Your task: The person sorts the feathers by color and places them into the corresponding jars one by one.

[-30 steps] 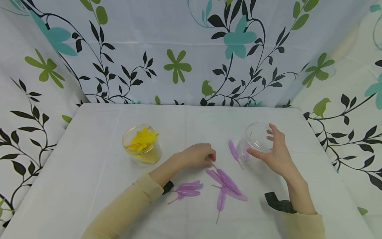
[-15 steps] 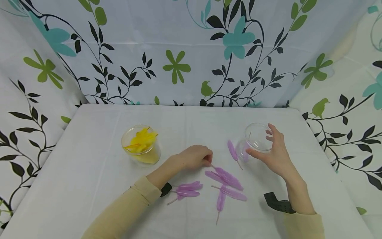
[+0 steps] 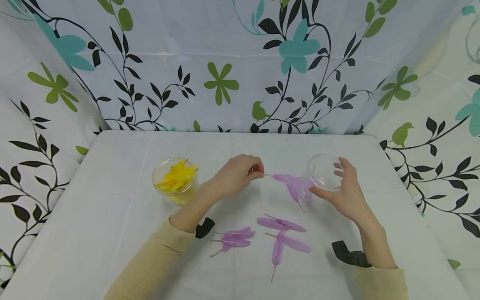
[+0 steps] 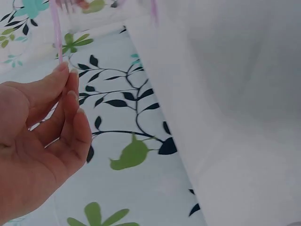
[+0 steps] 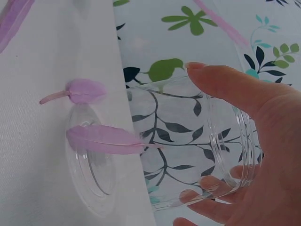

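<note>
My left hand pinches a light purple feather by its quill, between thumb and fingertips. The vane points right, reaching the left side of a clear cup. In the left wrist view only the thin quill shows clearly above the fingertips. Around the cup's upper part curl the thumb and fingers of my right hand. One purple feather shows low in the cup in the right wrist view. Another feather lies on the table beside the cup's left side.
A second clear cup holding yellow feathers stands left of my left hand. Several purple feathers lie nearer me in two groups, a left group and a right group. Patterned curtains surround the white table.
My left hand has taken a purple feather from the right group and moved away from me with it, level with the cup. My right hand and its cup have stayed in place.
</note>
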`<move>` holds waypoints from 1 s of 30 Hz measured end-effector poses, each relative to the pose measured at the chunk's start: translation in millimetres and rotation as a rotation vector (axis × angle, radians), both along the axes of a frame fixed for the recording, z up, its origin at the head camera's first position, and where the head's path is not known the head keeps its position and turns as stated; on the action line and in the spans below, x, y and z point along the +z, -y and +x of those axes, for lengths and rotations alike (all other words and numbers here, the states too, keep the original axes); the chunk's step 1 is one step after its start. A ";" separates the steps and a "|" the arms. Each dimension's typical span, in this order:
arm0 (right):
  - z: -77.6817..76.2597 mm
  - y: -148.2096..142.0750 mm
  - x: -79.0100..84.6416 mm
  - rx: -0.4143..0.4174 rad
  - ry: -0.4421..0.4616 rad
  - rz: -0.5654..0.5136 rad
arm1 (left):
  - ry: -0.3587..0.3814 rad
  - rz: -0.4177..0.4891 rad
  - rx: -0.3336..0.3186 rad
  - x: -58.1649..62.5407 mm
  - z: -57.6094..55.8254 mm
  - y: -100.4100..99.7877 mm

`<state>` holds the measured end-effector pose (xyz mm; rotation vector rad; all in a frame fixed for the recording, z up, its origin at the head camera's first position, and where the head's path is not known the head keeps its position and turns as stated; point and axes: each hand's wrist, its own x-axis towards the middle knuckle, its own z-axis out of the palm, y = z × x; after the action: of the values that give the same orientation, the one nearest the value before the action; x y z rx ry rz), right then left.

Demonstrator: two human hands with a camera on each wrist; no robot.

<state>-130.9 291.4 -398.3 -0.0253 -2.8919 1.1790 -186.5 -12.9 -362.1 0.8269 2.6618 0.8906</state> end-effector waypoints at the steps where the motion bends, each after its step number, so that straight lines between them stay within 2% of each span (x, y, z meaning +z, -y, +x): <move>1: 0.1 -0.4 0.1 0.000 0.000 -0.002 | -0.011 0.018 0.017 4.6 -0.7 -1.7; 4: 0.4 -1.6 0.2 -0.001 0.000 -0.009 | -0.052 0.055 0.048 15.0 -3.1 -11.1; 7: 0.2 -2.1 -0.2 -0.002 0.002 -0.021 | -0.097 0.056 0.051 22.3 -6.2 -26.2; 13: -0.6 -1.7 -1.6 -0.006 0.008 -0.036 | -0.199 -0.027 0.007 32.3 -11.5 -60.2; 17: -0.9 -2.0 -2.2 -0.007 0.004 -0.037 | -0.257 -0.107 -0.037 32.7 -14.4 -79.3; 21: -1.8 -2.1 -2.5 -0.007 -0.004 -0.043 | -0.268 -0.147 -0.064 29.2 -15.9 -93.1; 25: -2.2 -2.2 -2.7 -0.006 -0.004 -0.047 | -0.246 -0.140 -0.066 24.1 -16.0 -101.2; 30: -1.3 -2.9 -2.3 -0.007 0.004 -0.044 | -0.207 -0.072 -0.060 16.8 -16.1 -106.4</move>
<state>-132.2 294.3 -400.5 -0.0387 -2.8667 1.2426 -202.5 93.5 -345.2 1.0267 2.8081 0.7268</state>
